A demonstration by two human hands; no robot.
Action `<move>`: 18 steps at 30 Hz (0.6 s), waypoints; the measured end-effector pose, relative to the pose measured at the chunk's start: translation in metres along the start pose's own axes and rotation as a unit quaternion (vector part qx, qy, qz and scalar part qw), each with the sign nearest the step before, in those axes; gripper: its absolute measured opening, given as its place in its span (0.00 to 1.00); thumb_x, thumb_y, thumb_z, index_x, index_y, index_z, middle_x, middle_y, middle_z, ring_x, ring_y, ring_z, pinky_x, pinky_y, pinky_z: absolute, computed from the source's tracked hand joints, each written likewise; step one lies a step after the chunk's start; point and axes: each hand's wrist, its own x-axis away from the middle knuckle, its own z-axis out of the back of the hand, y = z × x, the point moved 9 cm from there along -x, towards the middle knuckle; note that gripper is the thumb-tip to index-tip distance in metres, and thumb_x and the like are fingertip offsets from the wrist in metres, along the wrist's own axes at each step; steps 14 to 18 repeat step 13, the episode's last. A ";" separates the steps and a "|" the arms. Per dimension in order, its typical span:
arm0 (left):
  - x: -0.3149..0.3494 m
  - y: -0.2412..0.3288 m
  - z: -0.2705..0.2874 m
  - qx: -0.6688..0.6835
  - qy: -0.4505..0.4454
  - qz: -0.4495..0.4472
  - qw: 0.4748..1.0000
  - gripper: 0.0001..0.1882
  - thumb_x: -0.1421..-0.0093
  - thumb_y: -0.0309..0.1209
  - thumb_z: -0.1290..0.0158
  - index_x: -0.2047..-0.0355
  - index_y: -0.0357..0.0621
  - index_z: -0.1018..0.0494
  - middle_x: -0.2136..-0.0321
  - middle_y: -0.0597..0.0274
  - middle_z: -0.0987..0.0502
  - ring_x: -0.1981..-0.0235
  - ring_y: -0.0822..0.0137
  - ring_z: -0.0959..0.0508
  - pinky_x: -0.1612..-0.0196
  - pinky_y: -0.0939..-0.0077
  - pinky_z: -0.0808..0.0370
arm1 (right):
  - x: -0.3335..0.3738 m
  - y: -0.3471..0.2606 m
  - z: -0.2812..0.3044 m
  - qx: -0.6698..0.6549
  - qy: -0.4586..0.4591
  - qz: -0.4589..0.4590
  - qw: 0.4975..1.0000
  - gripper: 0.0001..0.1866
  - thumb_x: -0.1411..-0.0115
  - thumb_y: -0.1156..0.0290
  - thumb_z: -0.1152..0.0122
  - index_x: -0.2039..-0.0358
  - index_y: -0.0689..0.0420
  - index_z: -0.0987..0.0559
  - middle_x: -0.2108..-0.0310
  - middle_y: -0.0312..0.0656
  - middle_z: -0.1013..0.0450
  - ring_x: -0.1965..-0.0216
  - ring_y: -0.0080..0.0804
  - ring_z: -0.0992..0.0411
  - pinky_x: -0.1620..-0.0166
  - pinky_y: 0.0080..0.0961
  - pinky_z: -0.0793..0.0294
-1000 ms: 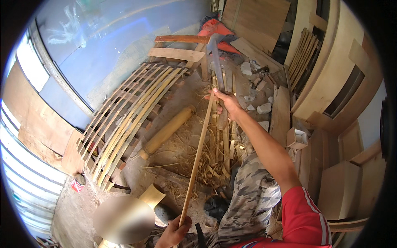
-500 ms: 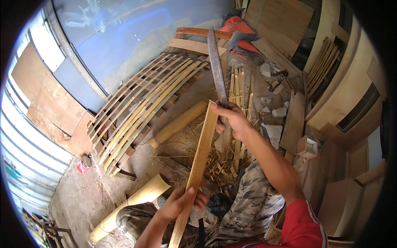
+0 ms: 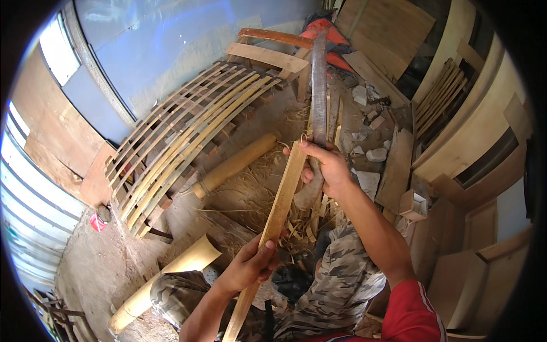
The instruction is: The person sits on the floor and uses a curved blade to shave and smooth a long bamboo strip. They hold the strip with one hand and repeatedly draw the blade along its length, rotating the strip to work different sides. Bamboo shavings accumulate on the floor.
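Observation:
My left hand [image 3: 248,265] is closed around the lower part of a long, flat bamboo strip [image 3: 286,191], which slants up and away from my lap. My right hand [image 3: 327,168] grips a machete [image 3: 319,91], its long dark blade pointing up and away. The strip's far end lies against the blade by my right thumb, where a thin curl of shaving [image 3: 303,138] sticks up. The machete's handle is mostly hidden by my fingers.
Shavings [image 3: 299,225] litter the floor between my legs. A bamboo pole [image 3: 236,165] lies ahead, and a split bamboo piece [image 3: 165,279] rests by my left knee. A slatted bamboo frame [image 3: 188,142] stands far left. Boards [image 3: 396,171] and a small box [image 3: 413,205] are at the right.
The blade stands more upright, and a small curl now shows at the strip's far end. My left hand sits slightly nearer that end. The whole view has shifted a little.

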 end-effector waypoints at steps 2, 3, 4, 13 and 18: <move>0.002 -0.003 0.004 -0.007 0.012 0.005 1.000 0.27 0.27 0.47 0.61 0.36 0.44 0.42 0.77 0.69 0.35 0.83 0.78 0.37 0.79 0.83 0.37 | 0.002 -0.002 -0.002 0.019 0.012 0.004 1.000 0.11 0.39 0.64 0.36 0.63 0.57 0.25 0.61 0.52 0.20 0.86 0.25 0.34 0.80 0.24 0.32; 0.002 -0.003 0.004 -0.010 0.015 0.008 1.000 0.26 0.27 0.46 0.61 0.36 0.44 0.42 0.76 0.69 0.35 0.82 0.78 0.37 0.79 0.84 0.37 | 0.001 -0.002 0.005 0.029 0.032 0.010 0.999 0.11 0.39 0.65 0.36 0.62 0.58 0.24 0.61 0.52 0.21 0.86 0.25 0.34 0.80 0.25 0.32; 0.003 -0.004 0.006 -0.015 0.024 0.011 1.000 0.26 0.27 0.45 0.61 0.36 0.45 0.42 0.77 0.70 0.35 0.82 0.79 0.37 0.78 0.84 0.37 | -0.001 -0.001 0.014 0.038 0.052 0.017 0.998 0.11 0.39 0.66 0.36 0.62 0.58 0.24 0.61 0.51 0.21 0.85 0.25 0.34 0.79 0.26 0.32; 0.014 0.010 0.021 -0.067 0.096 -0.019 0.993 0.28 0.28 0.45 0.58 0.33 0.45 0.45 0.76 0.73 0.36 0.78 0.79 0.35 0.74 0.84 0.36 | -0.017 -0.021 0.100 0.096 0.213 0.012 0.972 0.18 0.43 0.63 0.31 0.57 0.60 0.24 0.65 0.50 0.21 0.83 0.26 0.32 0.79 0.25 0.29; 0.014 0.010 0.021 -0.067 0.096 -0.019 0.993 0.28 0.28 0.45 0.58 0.33 0.45 0.45 0.76 0.73 0.36 0.78 0.79 0.35 0.74 0.84 0.36 | -0.017 -0.021 0.100 0.096 0.213 0.012 0.972 0.18 0.43 0.63 0.31 0.57 0.60 0.24 0.65 0.50 0.21 0.83 0.26 0.32 0.79 0.25 0.29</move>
